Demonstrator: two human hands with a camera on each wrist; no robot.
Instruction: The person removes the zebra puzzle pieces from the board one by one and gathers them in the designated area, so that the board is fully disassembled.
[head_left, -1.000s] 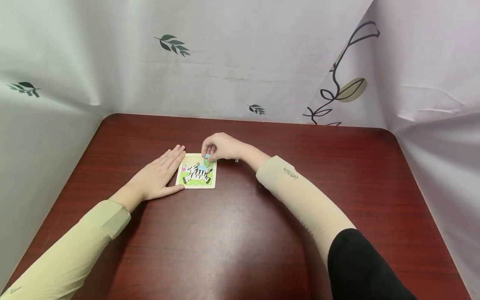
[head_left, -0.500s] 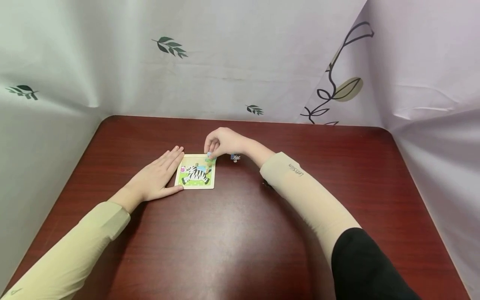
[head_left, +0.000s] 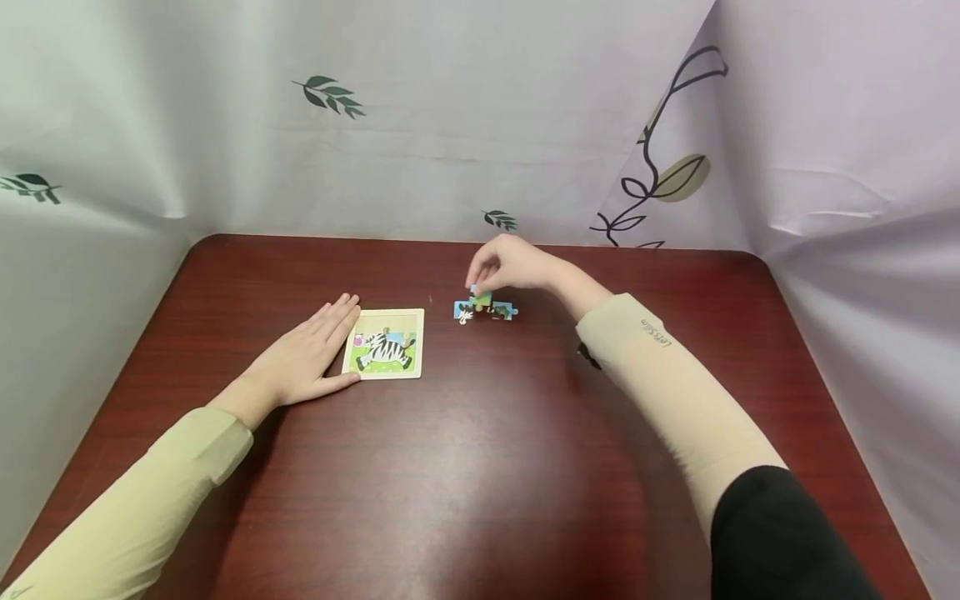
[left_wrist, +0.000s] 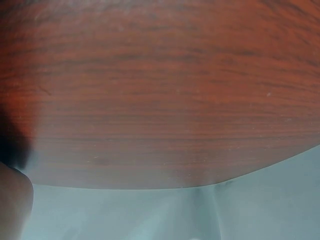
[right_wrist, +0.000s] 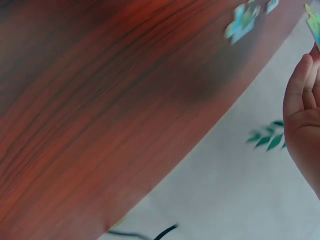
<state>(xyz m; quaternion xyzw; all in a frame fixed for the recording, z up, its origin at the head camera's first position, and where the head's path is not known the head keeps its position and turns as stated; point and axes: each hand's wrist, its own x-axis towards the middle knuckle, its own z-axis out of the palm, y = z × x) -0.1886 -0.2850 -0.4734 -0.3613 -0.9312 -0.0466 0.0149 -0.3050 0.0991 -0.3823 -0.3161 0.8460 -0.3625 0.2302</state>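
Note:
My left hand (head_left: 311, 354) lies with straight fingers along the left side of a square puzzle tray (head_left: 422, 346), fingertips and thumb at its edge. The tray shows a striped zebra on green ground. Beyond the tray's right side, my right hand (head_left: 510, 265) pinches a blue-and-green puzzle piece (head_left: 482, 298), which also shows in the right wrist view as a piece (right_wrist: 315, 22) at the fingertips. It overlaps loose puzzle pieces in the head view: one with black-and-white marks (head_left: 462, 313) and a blue and dark green one (head_left: 504, 312).
A dark red wooden table (head_left: 450, 467) carries everything. Pale curtains (head_left: 420, 150) with leaf prints hang behind its far edge and along both sides. The left wrist view holds mostly bare tabletop (left_wrist: 165, 100) and the curtain.
My right hand has lifted a blue-and-green piece away from the tray's upper right corner and carried it right, over the loose pieces. My left hand stays at the tray.

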